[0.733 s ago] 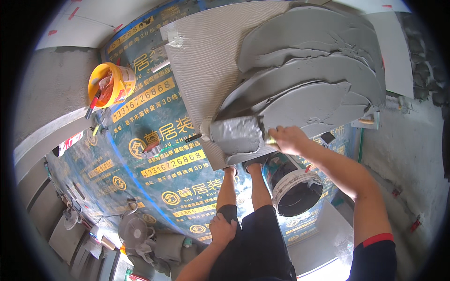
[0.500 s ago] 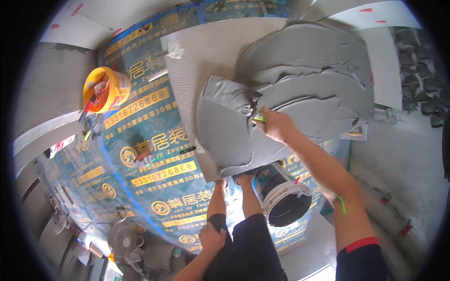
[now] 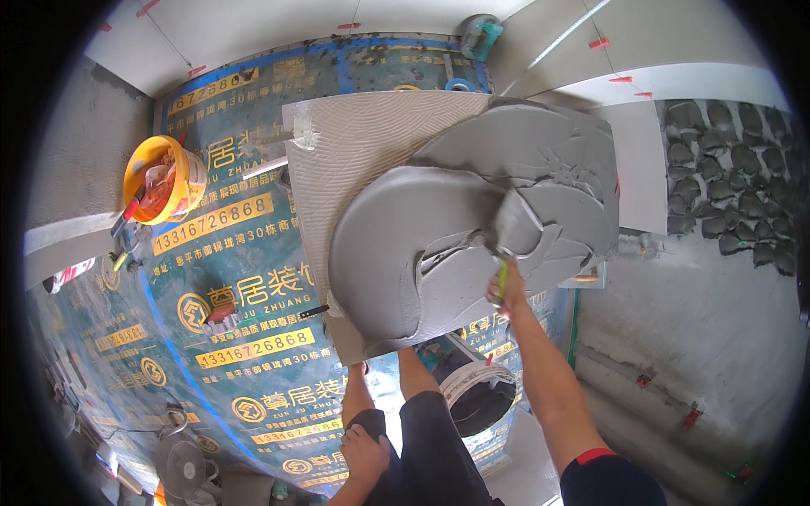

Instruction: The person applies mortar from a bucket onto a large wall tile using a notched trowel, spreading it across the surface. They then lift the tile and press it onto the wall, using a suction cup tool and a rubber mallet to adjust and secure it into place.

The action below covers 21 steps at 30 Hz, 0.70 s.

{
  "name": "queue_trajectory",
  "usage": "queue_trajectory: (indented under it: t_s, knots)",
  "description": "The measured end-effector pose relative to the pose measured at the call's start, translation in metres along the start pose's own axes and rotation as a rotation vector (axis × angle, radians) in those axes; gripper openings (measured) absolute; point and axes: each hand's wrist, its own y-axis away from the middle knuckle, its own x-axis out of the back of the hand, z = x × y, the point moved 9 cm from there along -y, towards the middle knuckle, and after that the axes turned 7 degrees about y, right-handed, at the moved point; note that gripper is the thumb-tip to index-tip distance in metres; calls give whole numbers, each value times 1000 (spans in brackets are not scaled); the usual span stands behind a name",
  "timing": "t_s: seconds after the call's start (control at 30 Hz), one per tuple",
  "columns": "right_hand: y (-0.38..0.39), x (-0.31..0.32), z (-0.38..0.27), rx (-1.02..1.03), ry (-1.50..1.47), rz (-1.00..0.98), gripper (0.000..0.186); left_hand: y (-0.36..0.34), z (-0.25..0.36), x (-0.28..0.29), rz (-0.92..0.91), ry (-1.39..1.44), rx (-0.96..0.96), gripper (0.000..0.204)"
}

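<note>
My right hand [image 3: 509, 291] is closed around the yellow-green handle of a trowel [image 3: 516, 221]. Its mortar-smeared blade sits over the grey mortar [image 3: 405, 219]. That mortar covers much of the ridged back of a large tile [image 3: 371, 126], in smooth sweeping arcs with raised ridges. Bare ribbed tile shows along the upper left. My left hand [image 3: 366, 454] rests on my leg near the knee, fingers laid over it, holding nothing.
A dark bucket with a pale rim [image 3: 481, 375] stands below the tile's near edge. At the left is a yellow bucket [image 3: 139, 169] with tools. Printed green sheeting [image 3: 228, 304] covers the floor. Dark mortar dabs [image 3: 734, 169] spot the surface at right; a fan [image 3: 181, 464] stands lower left.
My right hand and the trowel have moved right and nearer to me, the blade now pointing away. The mortar on the left is swept into a wider, smoother arc. My left hand stays on the leg.
</note>
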Motion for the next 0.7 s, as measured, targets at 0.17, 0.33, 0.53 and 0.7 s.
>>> queue_trajectory:
  t_s: [0.17,0.33,0.53,0.7]
  knots:
    - [5,-155,-37,56,140,-275,46,-8,11,11,-8,36,24,59]
    - [26,-195,-10,258,837,-512,47,-14,23,18,35,98,56,58]
    - [65,-158,-26,679,1920,-395,47,-12,38,11,-4,116,172,61]
    - [38,-224,-116,859,1819,-206,52,-12,51,-6,12,119,193,62]
